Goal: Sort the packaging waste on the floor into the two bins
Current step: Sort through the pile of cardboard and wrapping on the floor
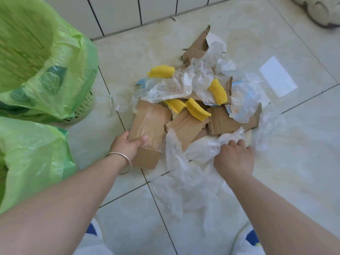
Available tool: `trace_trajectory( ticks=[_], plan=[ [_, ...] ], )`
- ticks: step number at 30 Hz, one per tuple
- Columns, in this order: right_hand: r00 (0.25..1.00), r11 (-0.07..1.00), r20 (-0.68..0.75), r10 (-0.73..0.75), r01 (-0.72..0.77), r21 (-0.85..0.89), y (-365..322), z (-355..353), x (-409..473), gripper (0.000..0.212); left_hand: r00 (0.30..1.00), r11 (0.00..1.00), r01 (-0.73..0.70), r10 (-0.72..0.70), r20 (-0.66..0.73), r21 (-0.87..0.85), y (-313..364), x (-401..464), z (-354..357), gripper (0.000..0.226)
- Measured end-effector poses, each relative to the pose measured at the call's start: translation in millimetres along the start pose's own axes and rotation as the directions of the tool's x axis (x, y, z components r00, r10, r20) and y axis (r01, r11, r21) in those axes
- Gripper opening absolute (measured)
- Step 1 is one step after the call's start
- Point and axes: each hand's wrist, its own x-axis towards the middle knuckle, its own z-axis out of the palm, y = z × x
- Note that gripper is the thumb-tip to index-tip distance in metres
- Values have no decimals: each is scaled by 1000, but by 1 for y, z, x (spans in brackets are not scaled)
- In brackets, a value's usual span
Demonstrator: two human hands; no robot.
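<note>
Far left, two bins stand against the frame edge, each lined with a thin, glossy green bag: the far bin shows a pale green lattice base, the near bin sits just in front of it, cut off by the frame. A strip of bare floor tile separates the bins from the waste; the white tiled wall closes the far side.

The left hand, wearing a thin metal bangle, grips the near left corner of a flat brown cardboard piece, thumb on top, fingers curled under its edge. The card is taped, smooth-faced, with a folded near flap.

The pile lies centre frame on the floor. Counted: four yellow ribbed foam nets, curved and soft-looking; at least four visible brown cardboard pieces, torn-edged and corrugated; several sheets of crumpled translucent plastic film, exact number indistinct; small blue scraps partly hidden under film.

The right hand pinches a bunch of white film at the pile's near edge, fingers curled into it; that sheet trails toward the viewer.

Right of the pile, a flat white rectangular sheet lies alone on open tile. Bottom edge: two white slippers with blue marks.
</note>
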Motion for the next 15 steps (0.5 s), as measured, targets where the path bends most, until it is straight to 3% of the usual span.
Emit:
trace_trajectory(
  ticks=[3, 5, 7, 11, 15],
  plan=[
    [992, 947, -125, -5, 45, 317, -11, 0, -2, 25, 1000, 998, -10, 9, -25, -56, 2, 2, -1, 18],
    [983, 762, -172, 68, 60, 644, -21, -6, -3, 25, 1000, 993, 14, -16, -16, -115, 4, 5, -1, 13],
    [979, 503, -55, 197, -53, 863, -32, -15, 2, 25, 998, 980, 59, -58, 7, -191, 8, 9, 1, 9],
    [901, 73, 381, 207, -403, 912, -55, -16, 25, 41, 984, 947, 178, -163, 75, -267, 10, 15, 11, 15],
    [805, -259, 560, 197, -508, 821, -75, -10, 45, 53, 968, 915, 251, -234, 92, -315, 9, 24, 19, 71]
  ],
)
